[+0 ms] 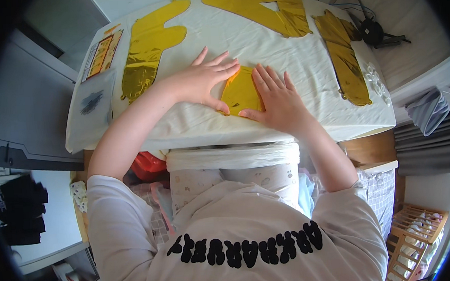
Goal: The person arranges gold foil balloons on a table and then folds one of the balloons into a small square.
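A flattened gold foil balloon (pixel 243 90), folded into a small piece, lies on the white tablecloth near the table's front edge. My left hand (pixel 203 84) rests along its left side, fingers spread and thumb at its lower left corner. Along the right side my right hand (pixel 280 100) lies flat, its thumb on the lower edge. Three more flat gold foil balloons surround it: an F-shaped balloon (pixel 150 50) on the left, an A-shaped balloon (pixel 258 9) at the far side, and a long balloon (pixel 343 61) on the right.
At the table's left are a printed picture sheet (pixel 104 54) and a clear plastic bag (pixel 95 101) with a grey patch. Clear round plastic pieces (pixel 378 82) sit at the right edge. Beyond the right corner stands a black device (pixel 373 31) with a cord.
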Action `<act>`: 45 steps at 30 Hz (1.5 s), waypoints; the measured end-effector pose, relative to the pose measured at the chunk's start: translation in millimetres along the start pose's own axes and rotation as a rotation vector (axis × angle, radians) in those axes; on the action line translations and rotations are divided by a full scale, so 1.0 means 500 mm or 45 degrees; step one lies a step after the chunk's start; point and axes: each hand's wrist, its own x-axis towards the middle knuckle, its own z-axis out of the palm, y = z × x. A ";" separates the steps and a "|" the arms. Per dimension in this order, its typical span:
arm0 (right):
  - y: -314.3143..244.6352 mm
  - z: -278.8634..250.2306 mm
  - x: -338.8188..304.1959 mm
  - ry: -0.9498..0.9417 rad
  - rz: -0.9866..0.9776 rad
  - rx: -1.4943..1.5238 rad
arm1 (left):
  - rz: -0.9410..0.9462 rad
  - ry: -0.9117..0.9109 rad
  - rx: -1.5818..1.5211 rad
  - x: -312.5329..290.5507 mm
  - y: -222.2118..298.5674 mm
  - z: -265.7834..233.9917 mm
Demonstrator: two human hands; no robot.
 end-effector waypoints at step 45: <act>-0.066 0.043 -0.107 0.806 -0.256 0.463 | -0.273 0.259 -0.458 0.046 0.095 0.088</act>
